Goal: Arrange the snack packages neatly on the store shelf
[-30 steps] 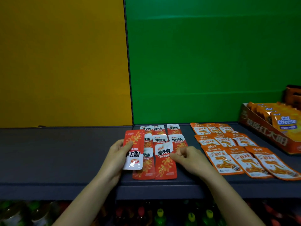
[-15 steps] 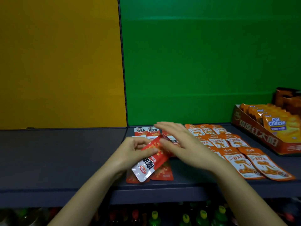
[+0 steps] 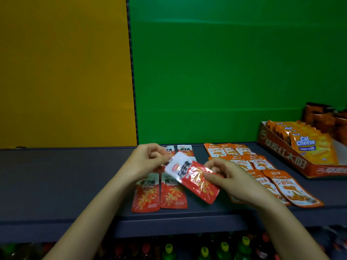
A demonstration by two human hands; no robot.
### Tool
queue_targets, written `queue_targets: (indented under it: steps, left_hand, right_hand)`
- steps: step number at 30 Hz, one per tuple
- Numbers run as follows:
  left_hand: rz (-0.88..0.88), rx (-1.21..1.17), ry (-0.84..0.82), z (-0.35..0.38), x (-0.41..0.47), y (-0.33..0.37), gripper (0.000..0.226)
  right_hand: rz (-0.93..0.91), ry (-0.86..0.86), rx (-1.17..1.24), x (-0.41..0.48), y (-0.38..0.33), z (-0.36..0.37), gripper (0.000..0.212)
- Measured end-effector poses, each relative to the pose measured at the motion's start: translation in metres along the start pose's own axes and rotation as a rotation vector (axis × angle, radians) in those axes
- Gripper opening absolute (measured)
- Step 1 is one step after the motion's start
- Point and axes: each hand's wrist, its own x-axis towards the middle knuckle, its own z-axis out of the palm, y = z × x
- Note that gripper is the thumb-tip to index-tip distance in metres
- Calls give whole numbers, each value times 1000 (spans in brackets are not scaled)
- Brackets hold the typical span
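A red and white snack packet point(image 3: 189, 177) hangs tilted above the dark shelf point(image 3: 56, 184), white end up and to the left. My left hand point(image 3: 148, 160) pinches that white end, and my right hand point(image 3: 227, 177) grips the red end. Under it, red packets lie flat in rows: two at the front point(image 3: 145, 194) point(image 3: 173, 194) and more at the back point(image 3: 185, 150), partly hidden by my hands. Orange packets point(image 3: 293, 188) lie in rows to the right.
An open orange display box point(image 3: 285, 158) of Cal Cheese packs stands at the right, with dark orange packs point(image 3: 323, 117) behind it. Yellow and green panels back the shelf. Bottles point(image 3: 204, 250) stand on the level below. The shelf's left half is bare.
The held packet has turned: its white end swung from lower left to upper left. My right hand, held flat over it before, now grips its red end. The view shifted left slightly.
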Motion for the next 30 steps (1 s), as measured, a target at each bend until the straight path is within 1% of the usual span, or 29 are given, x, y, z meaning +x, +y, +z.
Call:
queue_targets:
  steps: [2,3,6,8,11,14,15,16,19,21,24,27,30]
  left_hand:
    - [28,119,132,-4,-5,-14,12]
    - [32,169,175,-5,-9,-22,10]
    - [72,329,229,-5,-24,-43,6]
    - [101,432,228,-3,-33,-55,8]
    - [129,484,226,-1,-40,-66,22]
    - [136,463,187,1,-44,-71,30]
    - [136,451,169,1,-45,-71,37]
    - [125,440,149,1,-46,-72,48]
    - [121,443,117,0,-45,-75,91]
    - [101,450,95,1,-44,-78,107]
    - [78,458,89,1,-45,-76,115]
    - [80,502,61,2,-46,-75,117]
    - [84,482,67,3,-47,-75,117]
  right_hand:
    - [79,162,148,-10,11,6,17]
    - [91,242,146,-14,15,11,19]
    - [74,411,-6,-22,23,31,14]
    - [79,451,-97,-24,23,41,18]
    - [87,453,-201,-23,24,49,18]
    - [74,413,-265,-23,22,51,17]
    - [60,402,-285,-23,22,52,17]
    - [54,387,-305,-23,21,53,17]
    - [21,363,-375,-24,20,54,25]
    - [16,327,-442,-25,19,54,35]
    - [30,280,-566,-26,17,53,45]
    - [16,272,-664,-25,17,52,45]
    - [33,252,-688,-25,14,53,43]
